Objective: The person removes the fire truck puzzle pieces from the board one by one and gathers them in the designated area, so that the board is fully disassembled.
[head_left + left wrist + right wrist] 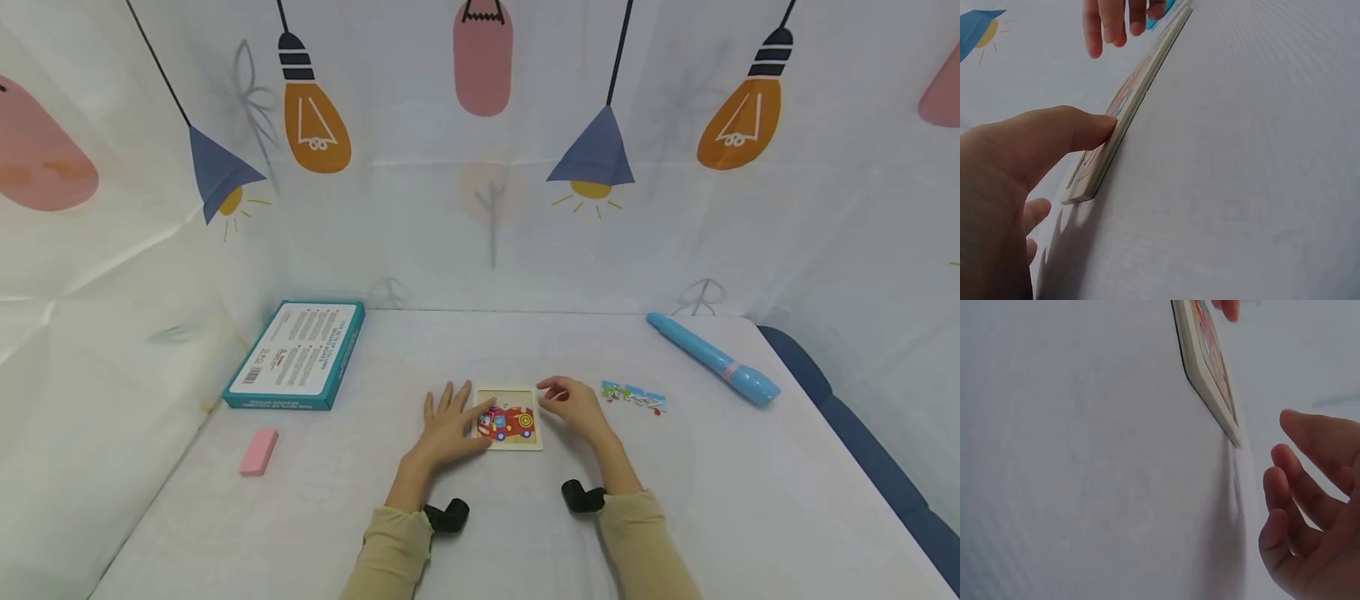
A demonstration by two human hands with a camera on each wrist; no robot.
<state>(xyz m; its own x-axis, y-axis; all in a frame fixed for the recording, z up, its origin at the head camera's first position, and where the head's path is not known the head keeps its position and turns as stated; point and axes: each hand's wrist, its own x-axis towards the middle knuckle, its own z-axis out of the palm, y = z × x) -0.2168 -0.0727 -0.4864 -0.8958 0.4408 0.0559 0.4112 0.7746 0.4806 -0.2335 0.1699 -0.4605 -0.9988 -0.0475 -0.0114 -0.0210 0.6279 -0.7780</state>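
Note:
A small wooden tray puzzle (508, 445) with a red vehicle picture lies flat in front of me. My left hand (447, 429) is spread over its left side, the thumb (1094, 131) resting on the near rim and the index finger reaching onto the upper left. Just off the puzzle's right edge, my right hand (576, 407) hovers with loosely bent fingers and nothing between them. Farther right lie several colourful puzzle pieces (633, 395) in a row, green and blue with small red parts. In the right wrist view the puzzle's rim (1210, 403) stands apart from the right fingertips.
A teal and white boxed book (296, 350) lies at the back left, with a pink eraser-like block (258, 452) nearer. At the back right is a light blue tube-shaped case (712, 358). Beyond the table's right edge shows a dark blue seat (847, 425).

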